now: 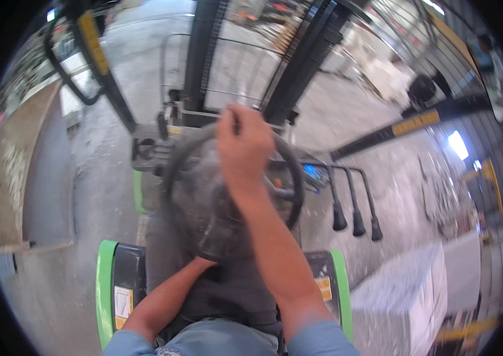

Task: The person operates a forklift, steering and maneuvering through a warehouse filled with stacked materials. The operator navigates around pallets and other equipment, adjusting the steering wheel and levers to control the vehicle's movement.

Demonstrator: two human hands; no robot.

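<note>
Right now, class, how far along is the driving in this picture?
Done: the person is seated at the controls. In hand: the right hand grips the top of the steering wheel; the left hand is hidden beneath it. Left: the three black levers stand untouched.

Grey concrete floor (91,178); white stone blocks (400,296) on it, rt side.

head: worn high | faces down, close over steering wheel (233,190) | fisheye
</note>
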